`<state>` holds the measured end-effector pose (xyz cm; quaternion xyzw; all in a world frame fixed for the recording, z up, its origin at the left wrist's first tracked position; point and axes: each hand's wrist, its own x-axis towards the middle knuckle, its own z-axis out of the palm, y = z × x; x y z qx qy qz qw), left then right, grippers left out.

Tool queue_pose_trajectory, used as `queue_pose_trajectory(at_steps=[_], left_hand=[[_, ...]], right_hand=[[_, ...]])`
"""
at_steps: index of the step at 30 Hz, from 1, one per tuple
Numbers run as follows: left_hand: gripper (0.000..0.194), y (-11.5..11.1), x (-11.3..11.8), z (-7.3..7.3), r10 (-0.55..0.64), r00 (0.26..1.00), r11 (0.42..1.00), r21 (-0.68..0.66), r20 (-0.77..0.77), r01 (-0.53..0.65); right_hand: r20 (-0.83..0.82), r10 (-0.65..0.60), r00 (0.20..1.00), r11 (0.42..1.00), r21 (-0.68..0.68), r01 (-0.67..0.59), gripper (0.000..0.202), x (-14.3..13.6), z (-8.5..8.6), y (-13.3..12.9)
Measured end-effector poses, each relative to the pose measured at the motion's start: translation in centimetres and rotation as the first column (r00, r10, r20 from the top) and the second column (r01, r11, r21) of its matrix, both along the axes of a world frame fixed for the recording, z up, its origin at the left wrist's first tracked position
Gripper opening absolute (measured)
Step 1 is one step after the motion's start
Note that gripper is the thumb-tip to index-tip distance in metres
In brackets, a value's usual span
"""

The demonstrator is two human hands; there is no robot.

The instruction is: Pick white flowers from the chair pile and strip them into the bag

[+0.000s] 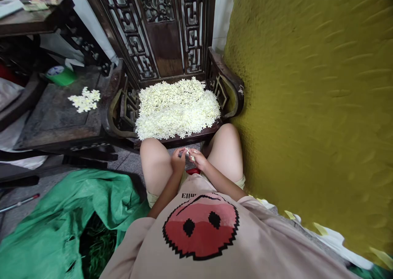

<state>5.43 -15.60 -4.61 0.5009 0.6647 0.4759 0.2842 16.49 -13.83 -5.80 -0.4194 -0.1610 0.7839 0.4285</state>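
A big yellow-green wall [310, 115] fills the right side of the scene, from near to far. At the near left lies a green sack [52, 226], crumpled, with a dark opening in it. Far in the middle stands a dark wooden chair [229, 86] with a carved back, and its seat is covered by a thick pile of small white flowers [178, 107]. Left of the chair there is a low dark table [52, 115], and on it lies a much smaller heap of flowers [84, 100], well apart from the big pile. A green bowl [61, 75] stands at the far edge of this table.

The person sits just near the chair, with both knees close to the front edge of the seat, and wears a beige shirt with a red printed face [201, 226].

Between the knees the left hand [179, 159] and the right hand [198, 158] are brought together, fingertips nearly touching. They pinch one small white flower piece [188, 153] between them (it is too small to say which fingers press it). This piece is just near the big pile, below the seat edge.
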Motion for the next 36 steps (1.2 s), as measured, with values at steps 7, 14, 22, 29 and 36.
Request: queue_pose_trajectory(at_steps=[7, 14, 22, 29, 36], left_hand=[[0.014, -0.10, 0.12, 0.07, 0.015, 1.000, 1.000, -0.010, -0.011, -0.015], [0.013, -0.31, 0.17, 0.11, 0.036, 0.999, 0.999, -0.027, -0.028, -0.036], [0.011, -0.24, 0.04, -0.34, 0.039, 0.999, 0.999, -0.035, -0.006, -0.039], [0.012, -0.06, 0.05, -0.16, 0.022, 0.998, 0.997, -0.080, 0.057, -0.017], [0.012, 0.27, 0.17, -0.36, 0.003, 0.996, 0.996, -0.084, 0.092, 0.005]], right_hand=[[0.010, 0.007, 1.000, 1.000, 0.012, -0.007, 0.042, 0.02, -0.17, 0.03], [-0.009, 0.023, 1.000, 0.999, 0.033, -0.023, 0.041, 0.03, -0.06, 0.04], [0.005, 0.015, 1.000, 1.000, 0.010, -0.015, 0.039, -0.01, 0.01, -0.02], [0.024, 0.017, 1.000, 1.000, 0.007, -0.017, 0.044, 0.12, -0.02, 0.03], [0.062, 0.016, 0.998, 0.999, 0.050, -0.020, 0.043, 0.06, -0.11, 0.30]])
